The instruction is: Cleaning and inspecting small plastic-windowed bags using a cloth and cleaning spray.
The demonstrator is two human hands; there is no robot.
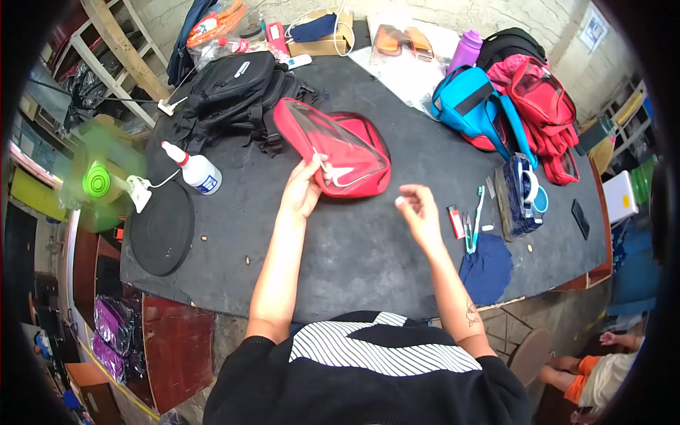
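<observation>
My left hand (304,185) is closed on the near left edge of a red bag (365,182) with clear plastic panels. The bag stands partly open on the dark table, and something white shows by my fingers and through its front panel, too small to name. To the right of the bag, my right hand (419,212) hovers over the table, fingers apart and nothing in it. Nearest to that hand lie a small red-and-white item (455,222), a pair of tweezers-like tools (467,234), a toothbrush (479,202) and a round navy cloth (489,269).
A black backpack (230,88), white spray bottle (200,174) and black disc (161,234) occupy the left. Rightward are a blue backpack (460,99), red bags (542,106), tape rolls (530,187) and a phone (581,218). Another person (595,375) is at lower right.
</observation>
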